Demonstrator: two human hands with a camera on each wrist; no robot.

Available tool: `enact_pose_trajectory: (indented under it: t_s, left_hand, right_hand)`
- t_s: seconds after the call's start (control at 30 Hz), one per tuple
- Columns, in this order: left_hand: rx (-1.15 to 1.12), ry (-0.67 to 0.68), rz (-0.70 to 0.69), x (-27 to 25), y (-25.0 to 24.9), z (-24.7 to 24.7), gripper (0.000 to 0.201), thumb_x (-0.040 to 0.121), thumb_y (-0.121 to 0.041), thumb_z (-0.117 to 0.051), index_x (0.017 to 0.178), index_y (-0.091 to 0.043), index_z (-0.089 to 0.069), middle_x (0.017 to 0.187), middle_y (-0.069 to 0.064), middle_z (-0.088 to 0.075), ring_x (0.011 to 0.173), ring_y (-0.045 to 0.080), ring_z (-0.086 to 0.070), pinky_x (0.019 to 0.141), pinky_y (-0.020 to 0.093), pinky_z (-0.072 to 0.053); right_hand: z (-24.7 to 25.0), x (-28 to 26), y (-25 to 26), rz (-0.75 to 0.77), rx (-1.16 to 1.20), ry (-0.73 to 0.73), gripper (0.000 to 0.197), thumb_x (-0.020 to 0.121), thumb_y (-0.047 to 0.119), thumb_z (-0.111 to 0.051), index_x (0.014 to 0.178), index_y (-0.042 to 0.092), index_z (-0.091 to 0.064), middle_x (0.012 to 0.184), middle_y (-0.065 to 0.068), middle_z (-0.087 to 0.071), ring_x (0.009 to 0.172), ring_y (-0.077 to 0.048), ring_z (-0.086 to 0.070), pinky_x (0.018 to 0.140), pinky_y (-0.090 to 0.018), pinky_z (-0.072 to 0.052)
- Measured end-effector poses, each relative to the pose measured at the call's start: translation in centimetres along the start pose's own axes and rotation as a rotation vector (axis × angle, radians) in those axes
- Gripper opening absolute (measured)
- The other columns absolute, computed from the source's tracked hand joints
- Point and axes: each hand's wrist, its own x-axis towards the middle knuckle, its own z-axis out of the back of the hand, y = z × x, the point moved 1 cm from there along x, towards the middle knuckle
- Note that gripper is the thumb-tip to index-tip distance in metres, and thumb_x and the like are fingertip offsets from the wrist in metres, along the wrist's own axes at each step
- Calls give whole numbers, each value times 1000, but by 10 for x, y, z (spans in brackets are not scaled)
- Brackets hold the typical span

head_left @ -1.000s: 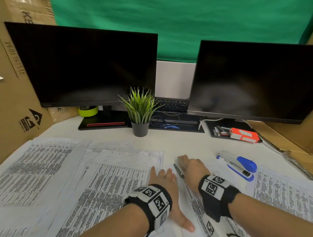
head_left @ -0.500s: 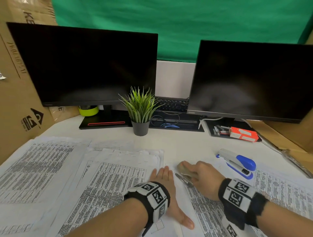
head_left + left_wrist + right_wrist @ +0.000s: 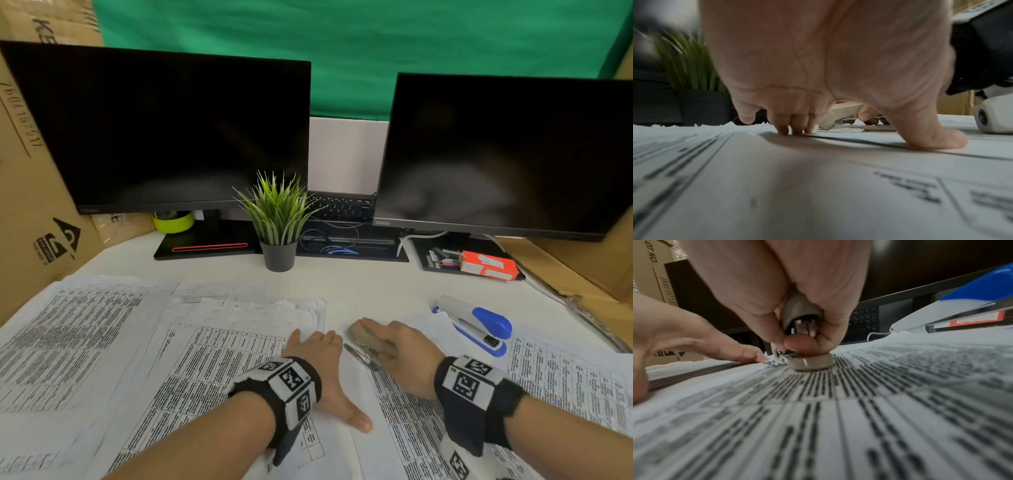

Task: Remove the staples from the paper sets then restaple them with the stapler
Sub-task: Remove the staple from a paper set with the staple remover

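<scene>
**Pulling the staple, stapler waiting**

The person is leaning over a desk spread with printed paper sets, working at the top corner of the paper set [image 3: 404,407] lying under the right forearm. The right hand [image 3: 407,356] is grasping a beige staple remover [image 3: 368,337], fingers and thumb curled around it, and is holding its low end down against the sheet. The left hand [image 3: 325,373] is lying flat with straight fingers, pressing the neighbouring paper stack [image 3: 191,370] just beside the remover. Whether the metal claws are already biting under a staple is too small to tell.

This looks like the removal step, with restapling not yet begun: the blue and white stapler [image 3: 476,325] is sitting unused on the papers, near the right hand on its far side. The next move probably calls for squeezing and lifting the remover cleanly while the sheets are kept pinned, so the corner is not torn.
</scene>
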Motion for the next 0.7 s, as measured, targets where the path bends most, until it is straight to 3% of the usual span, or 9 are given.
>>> enact_pose_trajectory:
  t_s: [0.2, 0.3, 0.43, 0.7]
  left_hand:
    - [17, 37, 0, 1, 2, -2, 136, 61, -86, -59, 154, -14, 8, 163, 1, 9, 150, 18, 6, 119, 52, 8]
    - [13, 34, 4, 0, 1, -2, 136, 61, -86, -59, 154, -13, 9, 163, 1, 10, 150, 18, 7, 119, 50, 9]
    - [38, 39, 8, -1, 0, -1, 134, 64, -85, -57, 154, -12, 11, 163, 3, 12, 150, 18, 8, 119, 50, 10]
    - [8, 65, 5, 0, 2, -4, 139, 61, -85, -60, 153, -14, 16, 161, 0, 19, 149, 16, 14, 119, 48, 11]
  right_hand:
    - [-2, 2, 0, -21, -41, -40, 62, 93, 15, -48, 148, 31, -25, 125, 1, -50, 115, -18, -52, 100, -24, -40]
    - [-3, 5, 4, -13, -84, -35, 52, 92, 14, -46, 141, 25, -34, 116, -4, -51, 106, -23, -56, 94, -30, -45]
    - [-5, 9, 13, -40, -110, -15, 46, 94, 12, -44, 137, 21, -34, 115, -9, -48, 102, -27, -57, 90, -35, -48]
    - [-3, 7, 15, -32, -82, -13, 42, 91, 8, -44, 131, 21, -38, 111, -6, -50, 100, -24, -56, 90, -32, -47]
